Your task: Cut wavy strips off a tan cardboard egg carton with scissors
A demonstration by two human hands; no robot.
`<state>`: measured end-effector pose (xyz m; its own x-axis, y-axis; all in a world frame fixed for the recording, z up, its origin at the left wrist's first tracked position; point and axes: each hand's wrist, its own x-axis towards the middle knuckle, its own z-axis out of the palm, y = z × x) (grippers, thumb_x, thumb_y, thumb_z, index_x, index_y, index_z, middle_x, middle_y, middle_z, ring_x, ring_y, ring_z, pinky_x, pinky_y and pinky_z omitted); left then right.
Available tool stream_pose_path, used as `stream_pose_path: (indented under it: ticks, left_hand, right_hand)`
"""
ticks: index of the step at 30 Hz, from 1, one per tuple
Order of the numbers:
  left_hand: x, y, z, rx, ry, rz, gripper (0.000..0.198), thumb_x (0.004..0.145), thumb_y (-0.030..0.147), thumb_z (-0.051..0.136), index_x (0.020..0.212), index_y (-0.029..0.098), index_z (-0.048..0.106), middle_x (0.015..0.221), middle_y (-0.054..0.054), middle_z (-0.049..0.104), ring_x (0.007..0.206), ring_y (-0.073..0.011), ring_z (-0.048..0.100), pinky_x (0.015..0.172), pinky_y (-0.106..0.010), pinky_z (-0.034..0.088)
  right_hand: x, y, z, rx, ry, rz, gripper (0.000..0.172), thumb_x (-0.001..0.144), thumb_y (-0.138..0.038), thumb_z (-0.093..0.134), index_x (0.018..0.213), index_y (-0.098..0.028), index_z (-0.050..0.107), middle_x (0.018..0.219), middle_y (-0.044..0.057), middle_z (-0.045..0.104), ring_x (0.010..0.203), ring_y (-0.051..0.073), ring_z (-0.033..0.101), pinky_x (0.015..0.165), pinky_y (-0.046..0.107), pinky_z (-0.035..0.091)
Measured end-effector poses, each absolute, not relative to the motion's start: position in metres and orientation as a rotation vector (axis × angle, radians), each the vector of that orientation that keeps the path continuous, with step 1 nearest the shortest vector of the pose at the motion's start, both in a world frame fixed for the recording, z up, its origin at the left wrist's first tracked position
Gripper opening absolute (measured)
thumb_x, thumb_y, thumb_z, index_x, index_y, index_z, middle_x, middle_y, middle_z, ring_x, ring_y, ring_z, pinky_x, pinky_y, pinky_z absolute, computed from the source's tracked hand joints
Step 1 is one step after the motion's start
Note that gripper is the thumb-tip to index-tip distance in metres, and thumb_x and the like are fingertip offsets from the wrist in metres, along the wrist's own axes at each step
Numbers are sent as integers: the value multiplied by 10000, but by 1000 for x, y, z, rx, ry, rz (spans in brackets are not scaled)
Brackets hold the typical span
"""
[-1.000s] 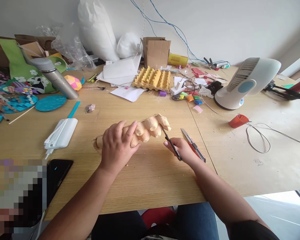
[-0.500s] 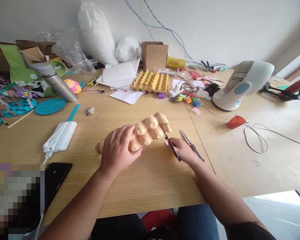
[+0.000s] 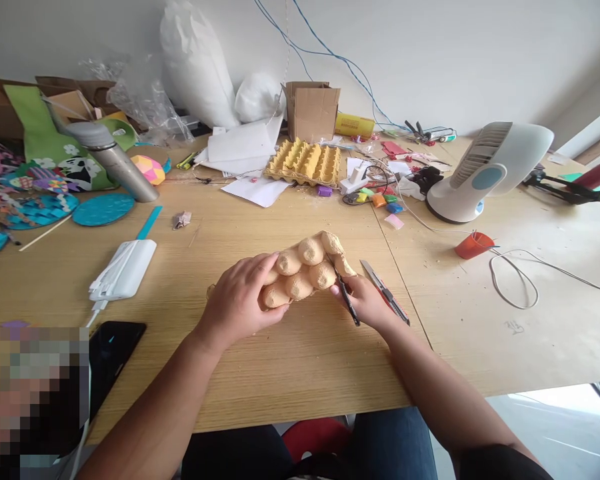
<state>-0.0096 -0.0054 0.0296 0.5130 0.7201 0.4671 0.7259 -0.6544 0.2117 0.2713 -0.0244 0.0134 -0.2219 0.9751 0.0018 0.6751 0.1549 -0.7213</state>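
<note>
Craft workroom, wooden table (image 3: 290, 360) strewn with paper cutouts (image 3: 35, 200), egg tray (image 3: 305, 162), modelling clay (image 3: 380, 199), cardboard box (image 3: 311, 110)

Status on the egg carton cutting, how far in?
Early to mid, I'd judge. Done: a carton piece is already apart from any full tray, with crumbs on the table. In hand: the left hand grips it while the right hand works scissors into its right end. Left: its cups are all joined; the yellow tray at the back looks uncut.
</note>
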Motion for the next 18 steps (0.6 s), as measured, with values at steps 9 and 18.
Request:
stream_pose_path:
  ticks: [9, 18]
  left_hand:
    - [-12, -3, 30, -2754, -1313, -849, 814, 764, 363, 743, 1474, 226, 371, 1413, -130, 596, 1244, -329, 598, 1069, -481, 491]
    - [-10, -4, 30, -2765, -1339, -846, 822, 761, 368, 745, 1480, 227, 372, 1422, -129, 590, 1247, -331, 594, 1069, -485, 485]
  right_hand:
    - [271, -22, 11, -1636, -1895, 857, 472, 866, -613, 577, 653, -223, 419, 649, -16, 447, 628, 143, 417, 570, 272, 264]
    - [269, -22, 10, -1663, -1858, 831, 440, 861, -522, 592, 614, -231, 373, 604, -26, 410, 600, 138, 395, 559, 275, 266]
